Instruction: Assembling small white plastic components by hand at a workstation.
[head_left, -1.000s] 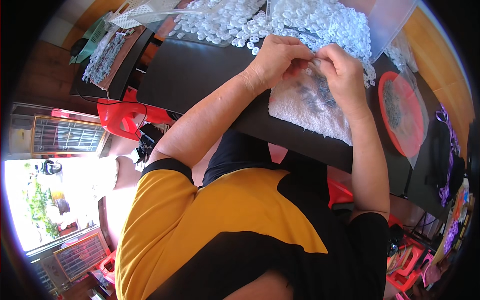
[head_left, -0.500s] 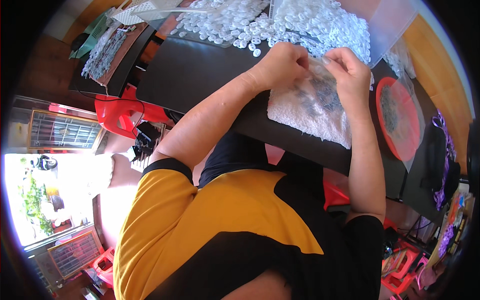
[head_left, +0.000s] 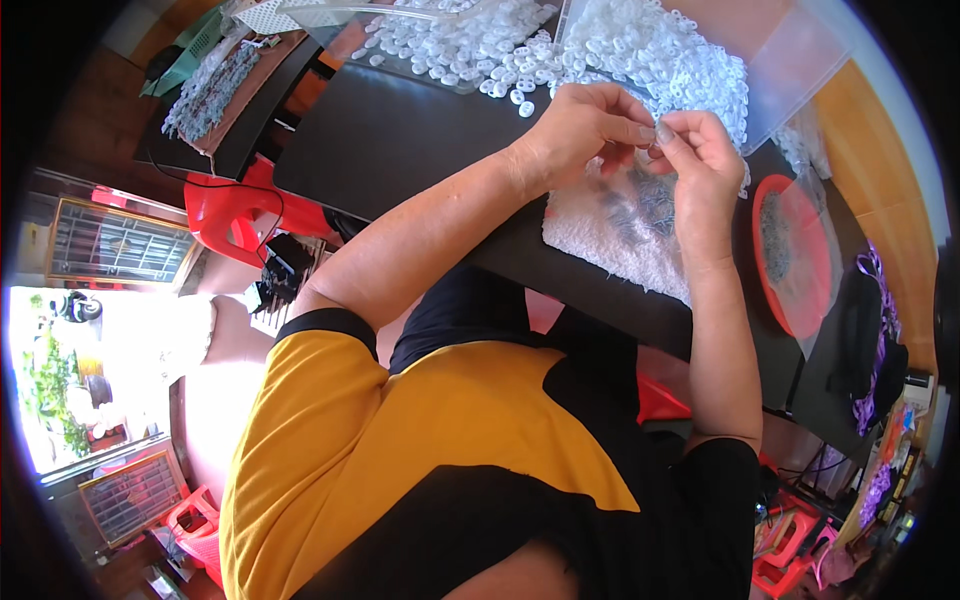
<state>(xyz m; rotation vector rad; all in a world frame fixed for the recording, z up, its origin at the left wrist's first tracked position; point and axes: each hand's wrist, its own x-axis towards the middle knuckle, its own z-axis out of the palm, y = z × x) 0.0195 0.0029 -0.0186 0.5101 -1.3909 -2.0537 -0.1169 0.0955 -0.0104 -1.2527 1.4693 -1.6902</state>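
On my feed the left hand (head_left: pixel 598 125) and right hand (head_left: pixel 700 155) meet above the far part of a white terry towel (head_left: pixel 600 240), fingers curled, fingertips touching; whether they grip anything, I can't tell. Thin grey metal pins (head_left: pixel 650 218) lie on the towel. Beyond it I see heaped white two-holed plastic pieces (head_left: pixel 655 55); right of it, a red basin (head_left: pixel 764 268).

Txt, labels, nos., signs — none legible in view.
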